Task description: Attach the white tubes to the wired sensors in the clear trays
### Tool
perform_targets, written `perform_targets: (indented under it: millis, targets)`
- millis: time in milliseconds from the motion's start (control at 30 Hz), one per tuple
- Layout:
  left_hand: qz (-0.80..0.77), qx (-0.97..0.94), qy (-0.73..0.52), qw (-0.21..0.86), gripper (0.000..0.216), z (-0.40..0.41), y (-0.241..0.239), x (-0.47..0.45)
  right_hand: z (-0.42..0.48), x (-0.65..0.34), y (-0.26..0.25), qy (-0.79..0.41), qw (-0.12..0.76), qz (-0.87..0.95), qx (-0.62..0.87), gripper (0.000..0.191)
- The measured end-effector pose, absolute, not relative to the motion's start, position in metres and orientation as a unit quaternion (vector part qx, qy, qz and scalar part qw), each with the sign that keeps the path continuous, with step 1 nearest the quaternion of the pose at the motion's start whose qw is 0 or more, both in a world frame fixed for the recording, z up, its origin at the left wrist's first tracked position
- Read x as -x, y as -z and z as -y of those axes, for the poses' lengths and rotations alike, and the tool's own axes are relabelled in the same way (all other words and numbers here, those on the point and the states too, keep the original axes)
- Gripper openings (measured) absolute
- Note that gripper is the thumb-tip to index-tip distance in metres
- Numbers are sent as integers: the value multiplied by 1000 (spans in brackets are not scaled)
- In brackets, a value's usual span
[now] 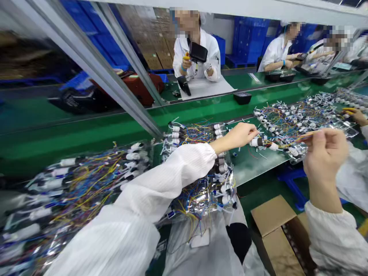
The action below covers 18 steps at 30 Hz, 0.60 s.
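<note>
My left hand reaches across the bench with fingers closed at the end of a small white cylindrical part with a black band. Thin coloured wires run from that part towards my right hand, which pinches them above the bench's front edge. Beneath my left forearm lies a clear plastic tray with rows of similar wired parts. Another such tray is at the left, partly covered by my sleeve. What exactly my left fingertips grip is too small to make out.
A heap of wired parts spreads over the right of the green bench. An open cardboard box stands below. A metal post rises at the left. Several co-workers sit opposite; a co-worker's hand is at the right.
</note>
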<state>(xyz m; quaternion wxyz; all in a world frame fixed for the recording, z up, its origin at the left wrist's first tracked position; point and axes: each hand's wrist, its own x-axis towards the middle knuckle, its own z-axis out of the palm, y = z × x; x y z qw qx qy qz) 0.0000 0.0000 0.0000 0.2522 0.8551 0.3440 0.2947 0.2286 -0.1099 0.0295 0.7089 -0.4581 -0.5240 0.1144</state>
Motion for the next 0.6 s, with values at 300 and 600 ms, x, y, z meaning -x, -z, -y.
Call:
perform_targets:
  millis: [300,600]
  targets:
    - [-388,-890,-148,189,27,-13,31,0,120,-232,-57,-232,766,479,360,29]
    - [-230,-883,-288,290,50,46,-17,-11,134,-213,-74,-273,758,497,322,22]
